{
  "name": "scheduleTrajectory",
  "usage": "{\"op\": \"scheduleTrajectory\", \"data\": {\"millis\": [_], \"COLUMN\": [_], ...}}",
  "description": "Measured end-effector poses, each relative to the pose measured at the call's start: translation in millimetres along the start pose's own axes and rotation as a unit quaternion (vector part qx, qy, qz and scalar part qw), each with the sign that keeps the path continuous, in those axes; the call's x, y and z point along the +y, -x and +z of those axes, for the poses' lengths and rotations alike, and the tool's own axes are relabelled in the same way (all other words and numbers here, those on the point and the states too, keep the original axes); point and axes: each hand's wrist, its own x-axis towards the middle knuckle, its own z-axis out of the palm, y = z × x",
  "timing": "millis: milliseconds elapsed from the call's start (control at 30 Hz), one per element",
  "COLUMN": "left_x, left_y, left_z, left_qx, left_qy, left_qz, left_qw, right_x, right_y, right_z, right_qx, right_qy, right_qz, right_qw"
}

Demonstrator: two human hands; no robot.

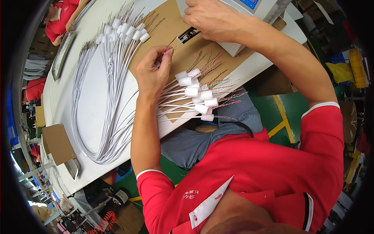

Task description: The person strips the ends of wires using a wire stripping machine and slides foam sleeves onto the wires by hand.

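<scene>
My left hand [155, 69] is closed in a pinch on thin twisted wires [168, 46] at the end of a white cable. One wire tip points toward a small black slotted fixture [189, 35] with metal parts, at the front of a white machine [231, 47]. My right hand [212, 20] is curled against the machine beside that fixture; what its fingers grip, if anything, is hidden. Below my left hand, several white cables with white foam sleeves [191, 92] and bare twisted wire ends fan out over the table edge.
A large bundle of white cables [105, 150] loops over the white table [54, 105], its foam-sleeved ends [124, 28] at the far side. Brown cardboard [163, 19] lies under the work. A cardboard box [60, 143] stands at the left edge. Another person in red [62, 19] is at far left.
</scene>
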Motion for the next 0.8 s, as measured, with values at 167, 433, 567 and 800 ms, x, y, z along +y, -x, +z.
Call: {"op": "scheduleTrajectory", "data": {"millis": [167,433,567,800], "left_x": [-4.4,-8.3,-9.6,-7.2], "left_y": [-2.4,-4.7,-5.6,-7.9], "left_z": [2.2,4.8,6.6,7.6], "left_qx": [-0.021,-0.029,-0.017,-0.012], "left_qy": [-0.024,-0.01,0.0,-0.001], "left_qz": [-0.02,-0.05,-0.051,-0.059], "left_qw": [0.999,0.998,0.999,0.998], "right_x": [-0.7,-2.4,-3.6,-4.8], "right_y": [0.8,0.1,-1.0,0.9], "right_z": [-4.4,-5.8,-10.5,-18.0], "right_qx": [0.008,0.007,-0.022,-0.025], "right_qy": [0.004,0.017,0.031,-0.013], "right_qz": [-0.004,0.005,0.011,0.02], "right_qw": [1.0,1.0,0.999,0.999]}}
